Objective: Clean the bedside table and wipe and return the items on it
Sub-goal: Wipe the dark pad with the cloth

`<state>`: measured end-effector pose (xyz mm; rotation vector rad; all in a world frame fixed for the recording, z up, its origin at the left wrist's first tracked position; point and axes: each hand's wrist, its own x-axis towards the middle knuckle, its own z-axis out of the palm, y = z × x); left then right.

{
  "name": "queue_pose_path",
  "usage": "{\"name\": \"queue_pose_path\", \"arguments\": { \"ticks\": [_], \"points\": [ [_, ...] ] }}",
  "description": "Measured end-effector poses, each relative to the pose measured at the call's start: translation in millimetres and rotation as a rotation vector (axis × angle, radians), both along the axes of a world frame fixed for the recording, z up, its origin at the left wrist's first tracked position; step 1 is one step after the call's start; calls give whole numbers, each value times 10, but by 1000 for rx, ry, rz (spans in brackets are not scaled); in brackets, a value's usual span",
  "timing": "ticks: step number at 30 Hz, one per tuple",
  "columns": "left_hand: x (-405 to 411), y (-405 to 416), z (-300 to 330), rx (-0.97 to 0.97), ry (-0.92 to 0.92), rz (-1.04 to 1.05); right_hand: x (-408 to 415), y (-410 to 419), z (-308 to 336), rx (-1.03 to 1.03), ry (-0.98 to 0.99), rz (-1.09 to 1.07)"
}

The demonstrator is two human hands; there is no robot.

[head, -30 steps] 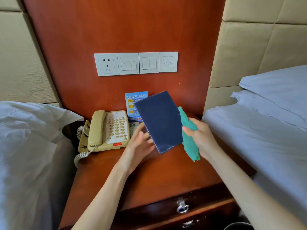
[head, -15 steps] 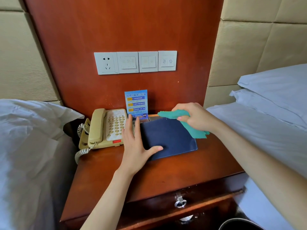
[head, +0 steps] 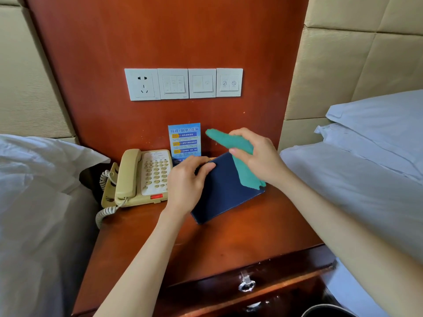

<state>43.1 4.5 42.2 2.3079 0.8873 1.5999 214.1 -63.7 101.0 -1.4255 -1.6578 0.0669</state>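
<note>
Two beds [head: 41, 202] flank the worktop [head: 229, 239], whose bare wood shows in front, with a drawer pull [head: 246, 285] below its edge. Against the back panel, a row of switches [head: 183, 83] sits above a beige phone [head: 142, 177] at the left and a blue card [head: 184, 140] standing upright beside it.

The folder [head: 224, 193], dark blue, is now tilted up on its near corner just right of the phone, after lying flat on the worktop half a second ago and being held in the air before that. The left hand [head: 186, 183] has gone from pressing flat on the cover to gripping its left edge, fingers curled over it. The right hand [head: 258, 154] holds the green cloth [head: 238, 156] bunched between thumb and fingers, and has drifted from the far edge to over the cover, cloth trailing down across the upper right part.

This likely means the folder is being raised again for another pass of the cloth, or to wipe the wood under it, so it is not yet returned. The phone and card appear untouched.
</note>
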Motion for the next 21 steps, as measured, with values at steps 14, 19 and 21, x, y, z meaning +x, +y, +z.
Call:
{"name": "queue_pose_path", "arguments": {
  "ticks": [14,19,21],
  "points": [
    [-213,296,-252,-336,-455,79,-233,-128,-764,-110,549,-42],
    [-276,268,-310,-272,-538,-45,-330,-160,-602,-107,631,60],
    [-297,244,-286,-187,-542,-106,-323,-198,-493,-27,559,38]
  ]
}}
